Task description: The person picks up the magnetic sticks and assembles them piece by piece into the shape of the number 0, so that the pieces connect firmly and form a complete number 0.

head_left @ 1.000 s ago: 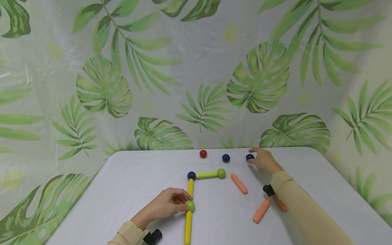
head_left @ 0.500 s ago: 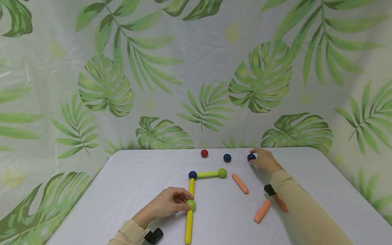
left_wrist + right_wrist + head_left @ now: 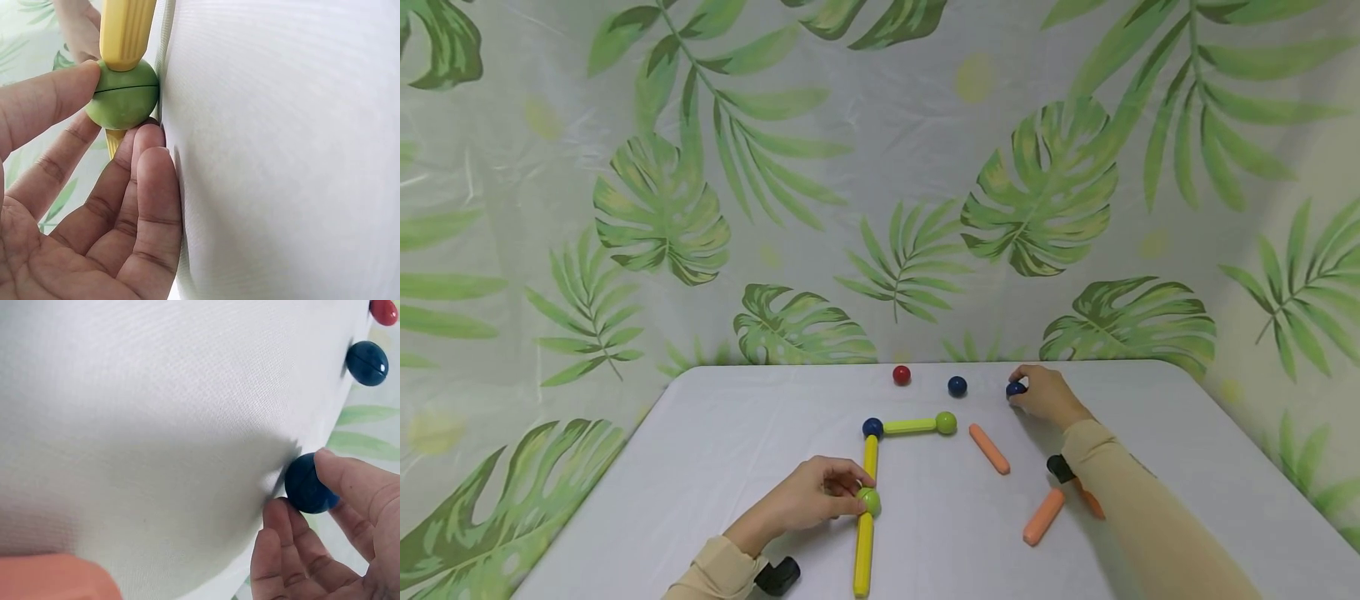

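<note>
My left hand [image 3: 812, 497] pinches a green ball [image 3: 124, 97] between thumb and fingers. Yellow rods join that ball on both sides, the near rod [image 3: 863, 554] pointing toward me and the far rod [image 3: 870, 457] ending at a blue ball [image 3: 872, 428]. From there a yellow-green rod [image 3: 910, 426] runs right to a second green ball [image 3: 946, 422]. At the table's back right, my right hand [image 3: 1047, 395] holds a loose dark blue ball [image 3: 307, 484] between thumb and fingers, at or just above the cloth.
Another dark blue ball [image 3: 957, 386] and a red ball [image 3: 901, 375] lie along the back edge of the white table [image 3: 737, 417]. Orange rods lie at right: one [image 3: 989, 449] behind, one [image 3: 1043, 517] nearer, one [image 3: 1090, 500] partly under my right forearm. A leaf-patterned sheet [image 3: 790, 183] hangs behind.
The right hand and its blue ball have shifted very slightly downward in the head view. My left hand stays on the green ball; the head view has drifted slightly.
</note>
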Motion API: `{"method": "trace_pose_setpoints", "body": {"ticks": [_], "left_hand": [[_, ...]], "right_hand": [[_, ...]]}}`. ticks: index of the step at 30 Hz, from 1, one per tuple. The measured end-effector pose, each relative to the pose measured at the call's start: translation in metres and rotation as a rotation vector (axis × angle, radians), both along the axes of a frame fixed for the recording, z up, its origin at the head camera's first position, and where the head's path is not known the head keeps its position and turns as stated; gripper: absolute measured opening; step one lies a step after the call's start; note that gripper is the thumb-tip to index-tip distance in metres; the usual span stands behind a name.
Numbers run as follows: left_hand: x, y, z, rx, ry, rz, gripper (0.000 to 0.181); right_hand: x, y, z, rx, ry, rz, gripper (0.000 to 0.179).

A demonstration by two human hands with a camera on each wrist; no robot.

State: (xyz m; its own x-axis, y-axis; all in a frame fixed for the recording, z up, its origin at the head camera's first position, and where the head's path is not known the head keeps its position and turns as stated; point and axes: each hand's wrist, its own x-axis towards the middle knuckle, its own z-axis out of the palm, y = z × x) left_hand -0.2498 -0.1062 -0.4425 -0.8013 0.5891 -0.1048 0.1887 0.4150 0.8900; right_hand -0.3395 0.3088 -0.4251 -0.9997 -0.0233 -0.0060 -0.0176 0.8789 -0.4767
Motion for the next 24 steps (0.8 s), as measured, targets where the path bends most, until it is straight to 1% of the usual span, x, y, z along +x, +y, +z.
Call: {"method": "trace_pose_setpoints", "body": {"ticks": [9,13,17,24], "left_hand": [[0.0,0.001,0.0,-0.004,0.015,-0.003,0.021],[0.0,0.001,0.0,-0.008,0.016,0.0,0.021],[0.0,0.0,0.0,-0.009,0.019,0.002,0.022],[0.002,0.0,-0.001,-0.004,0.024,0.001,0.023]], "right_hand": [[0.011,0.002,0.005,-0.005,-0.006,0.023,0.038],[0.014,0.0,0.006,-0.018,-0.025,0.027,0.039],[0.019,-0.003,0.009,-0.025,-0.02,0.043,0.038],[0.034,-0.008,0.019,-0.041,-0.011,0.074,0.037]]}}
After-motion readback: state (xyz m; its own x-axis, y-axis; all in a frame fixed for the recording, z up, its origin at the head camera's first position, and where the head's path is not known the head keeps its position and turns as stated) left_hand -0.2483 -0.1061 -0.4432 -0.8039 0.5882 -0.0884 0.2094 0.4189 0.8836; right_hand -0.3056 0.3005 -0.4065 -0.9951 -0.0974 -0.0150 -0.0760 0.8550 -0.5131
